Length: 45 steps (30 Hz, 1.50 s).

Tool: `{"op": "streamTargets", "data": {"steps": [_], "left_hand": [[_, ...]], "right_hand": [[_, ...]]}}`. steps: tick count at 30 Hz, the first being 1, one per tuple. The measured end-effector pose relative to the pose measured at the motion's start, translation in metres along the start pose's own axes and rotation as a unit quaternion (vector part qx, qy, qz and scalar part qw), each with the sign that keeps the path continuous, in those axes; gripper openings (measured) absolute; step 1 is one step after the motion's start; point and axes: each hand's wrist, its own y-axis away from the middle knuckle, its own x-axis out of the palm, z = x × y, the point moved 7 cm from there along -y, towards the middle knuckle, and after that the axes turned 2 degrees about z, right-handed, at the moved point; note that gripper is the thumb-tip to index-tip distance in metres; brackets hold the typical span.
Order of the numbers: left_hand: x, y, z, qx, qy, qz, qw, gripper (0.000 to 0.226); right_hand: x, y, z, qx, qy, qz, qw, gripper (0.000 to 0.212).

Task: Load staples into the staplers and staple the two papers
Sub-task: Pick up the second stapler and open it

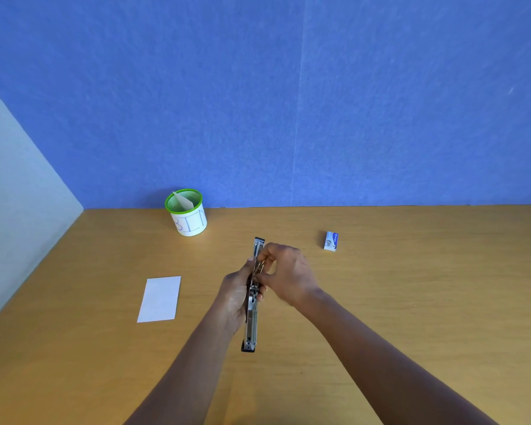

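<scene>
The left hand (236,291) grips the stapler (251,328) around its middle. Its fingers (260,293) are curled round the far side of the body and the thumb lies along the near side. The stapler is swung fully open into one long line. It is held just above the surface (411,302), with one end pointing away from the person and the black-tipped end pointing back toward them.

The right hand (290,271) comes in from the right. Its fingers (269,251) are bent close together and pinch the shiny metal part near the hinge. Whether a strip of staples sits between the fingertips cannot be told.

A white sheet of paper (160,299) lies flat to the left of the hands, well apart from them. A small blue and white box of staples (331,241) stands to the right, further back; its print is too small to read.

A cup (189,222) with a green mesh rim stands near the blue wall (288,102). It is wrapped in a white label with blue handwritten letters that seem to read "BIN". A pale slip of paper (183,200) pokes out of it.
</scene>
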Motion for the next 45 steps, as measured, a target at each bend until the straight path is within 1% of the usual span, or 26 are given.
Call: {"op": "streamTargets", "data": {"steps": [5,11,13,14,17,19,22,24,27,30,33,35,38,45], "left_hand": [[0.000,0.000,-0.002,0.011,-0.045,-0.022,0.999,0.036],[-0.004,-0.002,0.001,0.026,-0.138,-0.063,0.988,0.046],[-0.008,-0.004,0.002,0.024,-0.131,-0.093,0.987,0.046],[-0.010,-0.005,0.001,0.021,-0.136,-0.107,0.985,0.045],[-0.014,-0.006,-0.003,0.017,-0.170,-0.126,0.977,0.042],[-0.014,-0.006,-0.004,0.014,-0.167,-0.129,0.977,0.038],[-0.013,-0.005,-0.003,0.014,-0.148,-0.115,0.982,0.032],[-0.011,-0.005,-0.003,0.022,-0.122,-0.088,0.988,0.035],[-0.009,-0.003,-0.005,0.038,-0.089,-0.053,0.994,0.045],[-0.008,-0.002,-0.008,0.055,-0.053,-0.033,0.997,0.050],[-0.002,-0.002,-0.011,0.075,-0.036,-0.003,0.997,0.047],[0.000,-0.001,-0.013,0.090,-0.034,0.007,0.995,0.044],[0.004,0.001,-0.014,0.098,-0.039,0.017,0.994,0.041],[0.010,0.006,-0.016,0.116,-0.070,0.021,0.991,0.038]], "right_hand": [[0.001,0.003,0.001,0.008,0.044,-0.005,0.999,0.015],[0.000,0.010,0.003,0.001,0.079,-0.021,0.997,0.008],[0.004,0.014,0.009,-0.020,0.087,-0.028,0.996,0.017],[0.007,0.016,0.012,-0.034,0.091,-0.033,0.995,0.018],[0.011,0.021,0.021,-0.081,0.105,-0.061,0.989,0.011],[0.012,0.024,0.026,-0.105,0.125,-0.079,0.983,0.008],[0.012,0.029,0.029,-0.134,0.159,-0.118,0.971,0.009],[0.013,0.030,0.028,-0.137,0.141,-0.102,0.975,0.008],[0.013,0.029,0.021,-0.154,0.094,-0.055,0.982,0.006],[0.006,0.034,0.019,-0.174,0.071,-0.053,0.981,0.011],[-0.004,0.034,0.012,-0.160,0.018,-0.078,0.984,0.016],[-0.009,0.030,0.008,-0.139,-0.007,-0.095,0.986,0.023],[-0.014,0.024,0.003,-0.108,-0.015,-0.115,0.987,0.030],[-0.024,0.013,0.007,-0.105,0.018,-0.175,0.979,0.020]]}}
